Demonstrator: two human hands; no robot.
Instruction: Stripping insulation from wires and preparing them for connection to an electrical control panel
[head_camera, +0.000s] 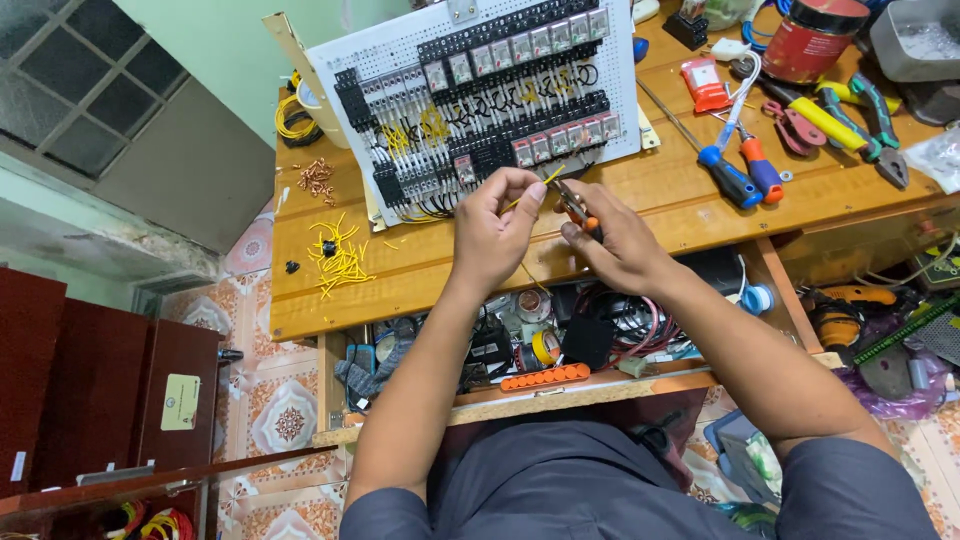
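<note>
— Where do we have the yellow wire (548, 178) right now?

— Pinched in our left hand (497, 225), thumb and forefinger closed on it just in front of the white panel (400, 55). Its free end slants up and to the right, toward the lower row of black terminal blocks (535, 125).

— And the right hand (618, 240)?

— Closed around the orange-handled pliers (576, 208). The tool's nose points up and left, meeting the wire just beside our left fingertips. So the two hands are nearly touching, with the wire between them.

— Which hand is nearer the panel?

— The left, slightly; its knuckles sit just under the panel's lower edge. The right sits a little lower and to the right, over the bare wood of the tabletop (420, 270).

— How does the wire's long axis run against the pliers?

— The wire runs diagonally from lower left to upper right, and the pliers come in from the lower right, so they cross at an angle rather than lie along each other. Whether the tip is biting the wire or only beside it, we cannot tell; it is too small here.

— Anything close by?

— Cut yellow wire scraps (338, 258) lie well to the left on the tabletop, and blue- and orange-handled screwdrivers (740, 175) lie off to the right, apart from both hands.
</note>
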